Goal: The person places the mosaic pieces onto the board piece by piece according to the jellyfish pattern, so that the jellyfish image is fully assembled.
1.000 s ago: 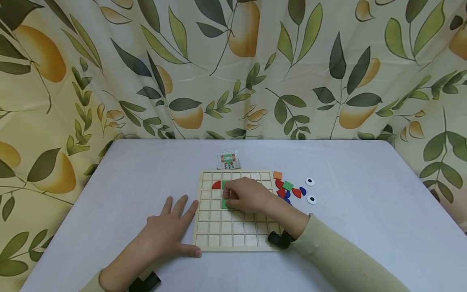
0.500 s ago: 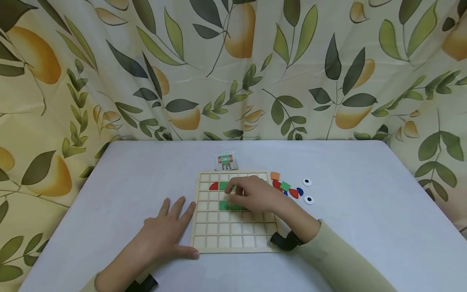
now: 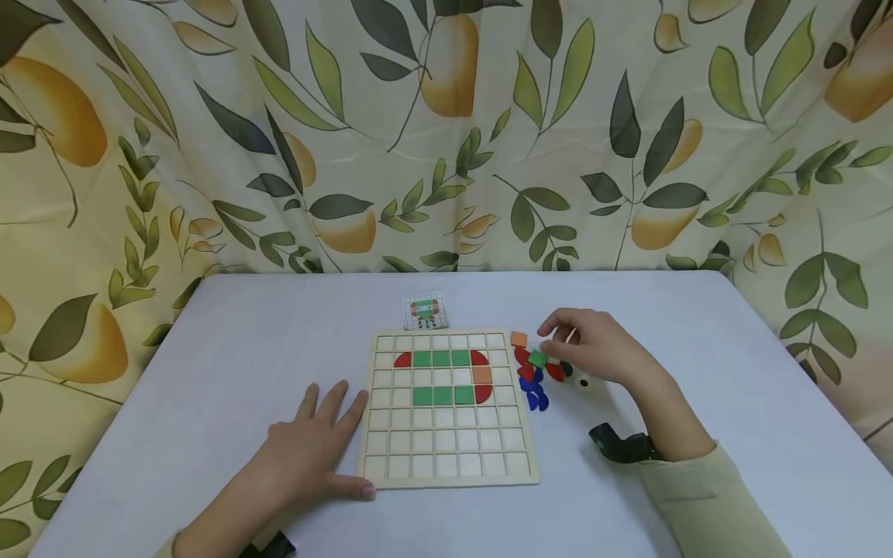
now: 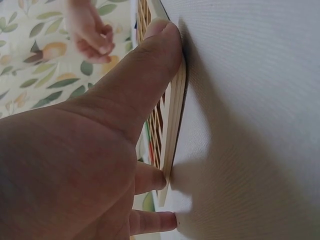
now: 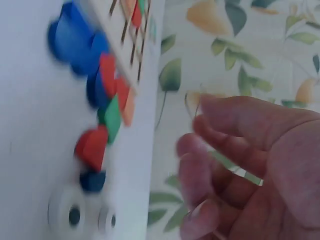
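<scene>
A wooden grid board (image 3: 398, 446) lies on the table, with a row of green squares (image 3: 441, 358) between two red quarter-circles. Below the right one sit an orange square (image 3: 481, 375) and another red quarter-circle (image 3: 483, 394), beside a second green row (image 3: 443, 396). My left hand (image 3: 314, 442) is spread flat; in the left wrist view its thumb and a finger touch the board's edge (image 4: 175, 107). My right hand (image 3: 593, 345) hovers over the loose pieces with fingers loosely bent, and the right wrist view shows nothing between thumb and fingers.
Right of the board lie a loose orange square (image 3: 518, 339), a green square (image 3: 537, 359), red quarter-circles (image 3: 554, 373) and several blue pieces (image 3: 533, 401). Two white eye discs (image 5: 67, 215) are near them. A small pattern card (image 3: 425, 311) lies behind the board. A patterned curtain (image 3: 446, 155) hangs beyond.
My right hand has left the board and moved right, over the loose pieces, uncovering the board's coloured squares. My left hand stays at the board's edge. The head view has shifted slightly.
</scene>
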Demonstrator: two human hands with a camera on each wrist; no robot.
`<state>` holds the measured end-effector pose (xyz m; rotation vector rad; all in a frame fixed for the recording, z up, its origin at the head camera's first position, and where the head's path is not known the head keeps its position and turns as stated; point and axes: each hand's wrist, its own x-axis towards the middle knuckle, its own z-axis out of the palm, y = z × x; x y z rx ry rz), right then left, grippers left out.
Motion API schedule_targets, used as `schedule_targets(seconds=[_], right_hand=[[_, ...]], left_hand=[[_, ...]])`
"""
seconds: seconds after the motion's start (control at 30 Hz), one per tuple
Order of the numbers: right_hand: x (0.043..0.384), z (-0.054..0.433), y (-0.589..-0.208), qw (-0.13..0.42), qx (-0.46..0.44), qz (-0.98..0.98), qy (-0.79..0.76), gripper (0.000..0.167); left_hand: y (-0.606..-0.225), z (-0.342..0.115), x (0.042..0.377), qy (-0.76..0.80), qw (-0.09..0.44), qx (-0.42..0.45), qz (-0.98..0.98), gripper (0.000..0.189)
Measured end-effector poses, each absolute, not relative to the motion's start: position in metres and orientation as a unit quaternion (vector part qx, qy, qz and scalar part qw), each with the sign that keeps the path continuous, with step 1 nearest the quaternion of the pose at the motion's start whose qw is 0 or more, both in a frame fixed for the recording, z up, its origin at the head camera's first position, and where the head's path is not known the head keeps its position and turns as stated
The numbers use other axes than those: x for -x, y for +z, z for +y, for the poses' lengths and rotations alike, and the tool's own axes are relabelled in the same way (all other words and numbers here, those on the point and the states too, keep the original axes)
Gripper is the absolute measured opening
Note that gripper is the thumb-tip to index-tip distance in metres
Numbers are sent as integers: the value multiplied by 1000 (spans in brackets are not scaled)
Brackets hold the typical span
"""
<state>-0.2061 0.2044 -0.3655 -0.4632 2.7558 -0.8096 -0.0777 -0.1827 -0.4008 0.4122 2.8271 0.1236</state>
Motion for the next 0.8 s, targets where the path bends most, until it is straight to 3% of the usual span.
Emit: schedule_targets(seconds=[0.3,0.8], right_hand=[[212,223,-378,207,141,939,-234,22],[213,215,-390,216,143,940,-222,21]], left_hand=[[-401,-184,77,45,139,-145,979,122],[-404,-186,78,43,139,-146,979,123]])
